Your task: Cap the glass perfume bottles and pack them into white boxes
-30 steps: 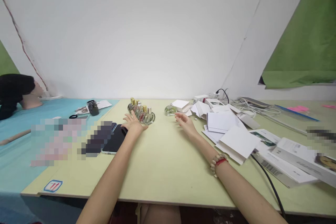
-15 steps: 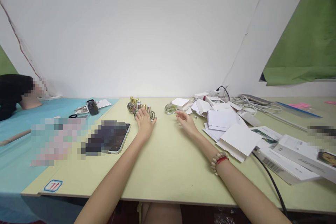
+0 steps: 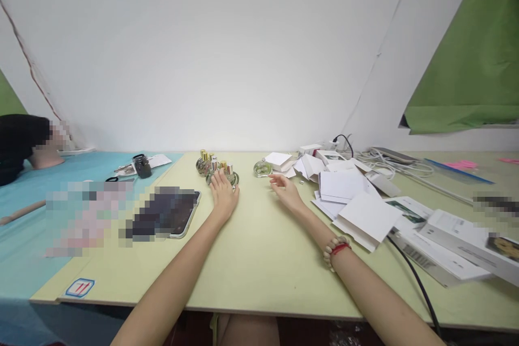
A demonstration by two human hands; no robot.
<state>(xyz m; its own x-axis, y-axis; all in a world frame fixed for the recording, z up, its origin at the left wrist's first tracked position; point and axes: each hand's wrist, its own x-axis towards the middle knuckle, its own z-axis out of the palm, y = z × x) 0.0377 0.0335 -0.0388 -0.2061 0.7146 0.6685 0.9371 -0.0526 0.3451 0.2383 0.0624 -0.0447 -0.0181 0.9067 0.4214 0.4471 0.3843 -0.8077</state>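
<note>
My left hand [image 3: 225, 194] is open, palm down, its fingers stretched toward a cluster of small glass perfume bottles [image 3: 232, 178] with gold and silver caps. Its fingertips overlap the nearest bottles; whether they touch them I cannot tell. More bottles of the cluster [image 3: 202, 165] stand behind, toward the wall. My right hand [image 3: 287, 192] is open and loosely curved, holding nothing, with a beaded bracelet at the wrist. Just beyond its fingertips, a single round bottle of pale green liquid [image 3: 262, 168] sits apart from the others.
White opened cartons and papers [image 3: 367, 219] are heaped on the right, with cables [image 3: 389, 162] behind them. A phone [image 3: 186, 213] lies left of my left hand. On the blue cloth [image 3: 97, 167] are a dark jar [image 3: 141, 166] and a mannequin head [image 3: 46, 154].
My left hand has drawn its thumb slightly inward beside the bottles. My right hand has barely moved, and the bottles remain in place.
</note>
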